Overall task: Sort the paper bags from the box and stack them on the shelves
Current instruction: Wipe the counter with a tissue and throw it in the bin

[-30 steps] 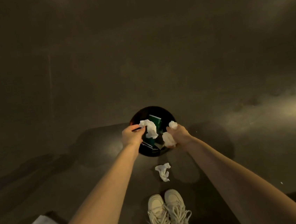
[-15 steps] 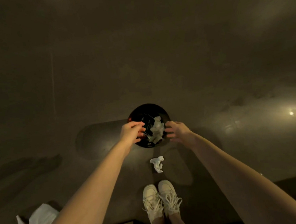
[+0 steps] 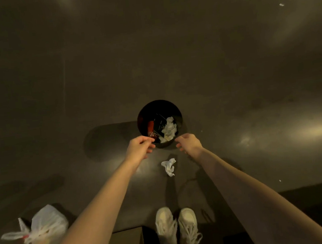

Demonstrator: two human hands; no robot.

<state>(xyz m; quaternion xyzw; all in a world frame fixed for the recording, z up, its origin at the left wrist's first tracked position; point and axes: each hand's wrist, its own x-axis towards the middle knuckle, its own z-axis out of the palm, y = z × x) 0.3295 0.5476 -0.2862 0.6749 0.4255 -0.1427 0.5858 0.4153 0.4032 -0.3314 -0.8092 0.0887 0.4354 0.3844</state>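
Observation:
I look down at a dim, dark floor. A round black bin (image 3: 176, 108) stands ahead of my feet. Inside it lie crumpled white paper (image 3: 169, 129), a red can and a dark packet. My left hand (image 3: 140, 149) hovers at the bin's near left rim, fingers loosely curled and holding nothing. My right hand (image 3: 189, 143) hovers at the near right rim, fingers apart and empty. One crumpled white paper wad (image 3: 168, 166) lies on the floor between the bin and my shoes. No paper bags, box or shelves are in view.
A tied white plastic bag (image 3: 43, 230) sits on the floor at lower left. My white shoes (image 3: 177, 225) stand together at the bottom. A brown flat surface (image 3: 127, 242), possibly cardboard, lies by my left arm. Light reflections gleam on the floor at right.
Both hands held white paper wads over the bin a second ago; they let them go into it and have drawn back to the near rim, empty.

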